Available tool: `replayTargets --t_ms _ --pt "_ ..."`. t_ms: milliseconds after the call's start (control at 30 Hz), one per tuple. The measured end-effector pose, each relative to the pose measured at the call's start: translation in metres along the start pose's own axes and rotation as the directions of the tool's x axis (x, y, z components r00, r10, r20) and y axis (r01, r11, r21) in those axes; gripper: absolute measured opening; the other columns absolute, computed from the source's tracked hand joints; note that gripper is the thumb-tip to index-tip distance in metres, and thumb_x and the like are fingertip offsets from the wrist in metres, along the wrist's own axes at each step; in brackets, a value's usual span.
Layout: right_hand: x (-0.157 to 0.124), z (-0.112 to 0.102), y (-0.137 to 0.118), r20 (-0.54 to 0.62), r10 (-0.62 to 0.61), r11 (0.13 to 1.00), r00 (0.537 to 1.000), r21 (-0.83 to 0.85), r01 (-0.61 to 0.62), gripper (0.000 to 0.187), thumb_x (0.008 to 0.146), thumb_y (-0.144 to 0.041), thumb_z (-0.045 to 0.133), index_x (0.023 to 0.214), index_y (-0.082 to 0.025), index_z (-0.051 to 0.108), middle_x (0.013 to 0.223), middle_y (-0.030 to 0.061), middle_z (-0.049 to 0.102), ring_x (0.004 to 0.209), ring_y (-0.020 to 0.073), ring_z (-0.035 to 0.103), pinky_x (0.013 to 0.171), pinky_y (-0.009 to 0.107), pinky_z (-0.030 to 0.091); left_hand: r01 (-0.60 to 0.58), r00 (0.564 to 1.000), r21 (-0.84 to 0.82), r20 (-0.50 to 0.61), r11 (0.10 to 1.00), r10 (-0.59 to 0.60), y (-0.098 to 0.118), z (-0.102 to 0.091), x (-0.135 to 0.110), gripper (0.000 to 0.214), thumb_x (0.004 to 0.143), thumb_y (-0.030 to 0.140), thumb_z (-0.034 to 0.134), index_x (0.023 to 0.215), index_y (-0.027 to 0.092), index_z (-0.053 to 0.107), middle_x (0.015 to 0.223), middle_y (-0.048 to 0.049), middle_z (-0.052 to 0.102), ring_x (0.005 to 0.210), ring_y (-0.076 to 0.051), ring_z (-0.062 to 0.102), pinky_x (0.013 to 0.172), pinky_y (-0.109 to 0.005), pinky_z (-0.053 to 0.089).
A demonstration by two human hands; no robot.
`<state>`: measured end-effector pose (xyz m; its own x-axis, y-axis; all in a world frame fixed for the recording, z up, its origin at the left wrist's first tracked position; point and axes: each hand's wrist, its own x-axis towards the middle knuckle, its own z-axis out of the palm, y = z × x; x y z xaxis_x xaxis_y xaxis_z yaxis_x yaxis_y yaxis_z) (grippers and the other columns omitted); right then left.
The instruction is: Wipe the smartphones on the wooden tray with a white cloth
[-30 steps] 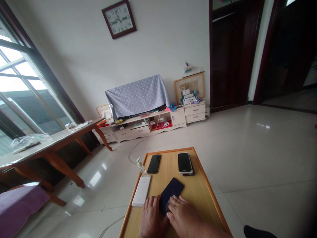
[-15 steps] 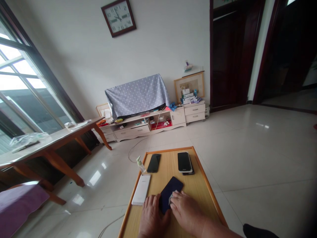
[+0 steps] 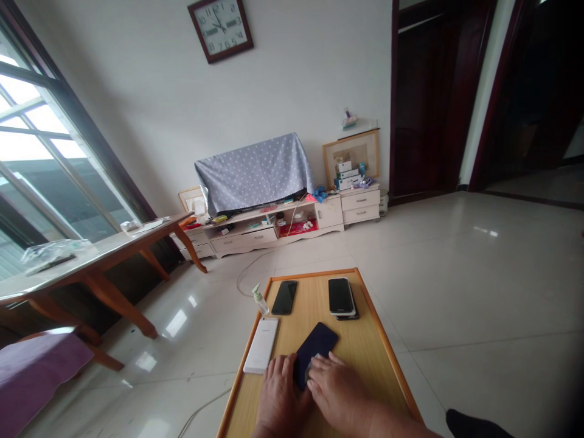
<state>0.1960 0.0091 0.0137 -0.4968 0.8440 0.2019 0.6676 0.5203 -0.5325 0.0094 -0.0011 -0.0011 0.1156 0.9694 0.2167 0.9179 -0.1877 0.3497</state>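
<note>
Clock (image 3: 221,29) high on wall (image 3: 296,79); dotted cloth (image 3: 255,173) below; window (image 3: 43,143) left.

We see a navy phone (image 3: 320,342), perhaps nearer purple in this dim light, and a table (image 3: 362,344) of yellow wood grain edged in orange-brown. We note a white phone (image 3: 261,345), a black phone (image 3: 285,297), a pale-green pump (image 3: 256,291), and a grey-blue cloth (image 3: 255,173) with white dots.

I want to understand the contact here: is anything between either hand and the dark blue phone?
Yes, at the right hand: a small pale crumpled piece shows between it and the dark blue phone. Nothing visible stands between the left hand and the phone's near left edge.
</note>
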Motion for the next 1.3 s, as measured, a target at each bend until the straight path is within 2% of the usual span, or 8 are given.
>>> replayTargets --t_ms 133,233,467,633,900,1067,1200,1300 --pt "0.018 -0.013 0.019 -0.101 0.143 0.989 0.984 -0.014 -0.145 0.042 0.104 -0.032 0.033 0.114 -0.021 0.072 0.133 0.0112 0.066 0.130 0.0235 0.055 0.118 0.041 0.029 -0.009 0.999 0.018 -0.040 1.000 0.009 0.000 0.000 -0.001 0.054 0.079 0.041 0.062 0.129 0.022 0.057 0.119 -0.0099 0.063 0.114 -0.029 0.058 0.104 -0.045 0.043" --pt "0.024 -0.009 0.024 -0.129 0.196 0.979 0.972 -0.024 -0.201 0.041 0.102 -0.032 0.036 0.122 -0.017 0.069 0.141 0.0143 0.060 0.137 0.0259 0.049 0.119 0.043 0.027 -0.028 0.998 0.028 -0.061 0.999 0.030 0.000 -0.001 -0.001 0.054 0.079 0.041 0.063 0.129 0.022 0.058 0.119 -0.0103 0.064 0.112 -0.029 0.059 0.102 -0.045 0.045" --pt "0.023 0.010 0.013 -0.003 0.050 0.997 0.999 0.057 -0.050 0.041 0.101 -0.032 0.039 0.132 -0.022 0.064 0.145 0.0097 0.057 0.140 0.0243 0.045 0.121 0.044 0.023 -0.040 0.997 -0.010 -0.059 0.999 0.039 0.002 -0.004 0.000 0.046 0.083 0.041 0.061 0.125 0.023 0.059 0.115 -0.0096 0.064 0.108 -0.027 0.060 0.102 -0.045 0.045" --pt "0.036 0.006 0.027 -0.108 0.126 0.992 0.986 0.022 -0.124 0.041 0.101 -0.028 0.037 0.131 -0.022 0.064 0.146 0.0100 0.056 0.142 0.0234 0.042 0.121 0.046 0.022 -0.048 0.998 -0.007 -0.030 0.999 0.048 0.000 -0.004 0.000 0.053 0.078 0.039 0.064 0.128 0.023 0.057 0.119 -0.0109 0.063 0.110 -0.029 0.058 0.101 -0.046 0.045" --pt "0.038 0.007 0.029 -0.055 0.082 0.996 0.995 -0.013 -0.083 0.039 0.101 -0.032 0.039 0.127 -0.023 0.066 0.141 0.0099 0.060 0.136 0.0226 0.049 0.122 0.050 0.014 -0.087 0.995 -0.009 -0.055 0.996 0.087 -0.005 -0.004 0.000 0.055 0.077 0.038 0.063 0.129 0.022 0.057 0.118 -0.0118 0.064 0.108 -0.029 0.059 0.100 -0.046 0.045" --pt "0.042 0.003 0.037 -0.113 0.169 0.981 0.979 -0.078 -0.179 0.042 0.100 -0.032 0.038 0.132 -0.020 0.063 0.144 0.0133 0.057 0.138 0.0272 0.046 0.121 0.056 0.014 -0.116 0.993 -0.022 -0.037 0.993 0.115 -0.004 -0.006 -0.001 0.058 0.075 0.036 0.064 0.130 0.021 0.056 0.117 -0.0121 0.064 0.110 -0.030 0.058 0.100 -0.047 0.046" --pt "0.038 0.011 0.023 -0.099 0.154 0.985 0.983 -0.065 -0.160 0.043 0.100 -0.034 0.040 0.134 -0.019 0.063 0.146 0.0137 0.056 0.141 0.0283 0.043 0.122 0.054 0.012 -0.146 0.988 -0.050 -0.052 0.988 0.143 -0.004 -0.006 -0.001 0.059 0.074 0.035 0.063 0.131 0.021 0.055 0.118 -0.0126 0.064 0.109 -0.030 0.059 0.099 -0.047 0.047" --pt "0.029 0.020 0.003 -0.003 0.074 0.997 0.997 0.018 -0.074 0.044 0.101 -0.034 0.040 0.138 -0.021 0.060 0.148 0.0115 0.053 0.143 0.0263 0.041 0.123 0.050 0.014 -0.147 0.988 -0.053 -0.056 0.988 0.144 -0.005 -0.004 0.000 0.057 0.077 0.033 0.059 0.133 0.020 0.053 0.118 -0.0132 0.065 0.108 -0.029 0.060 0.099 -0.046 0.047"
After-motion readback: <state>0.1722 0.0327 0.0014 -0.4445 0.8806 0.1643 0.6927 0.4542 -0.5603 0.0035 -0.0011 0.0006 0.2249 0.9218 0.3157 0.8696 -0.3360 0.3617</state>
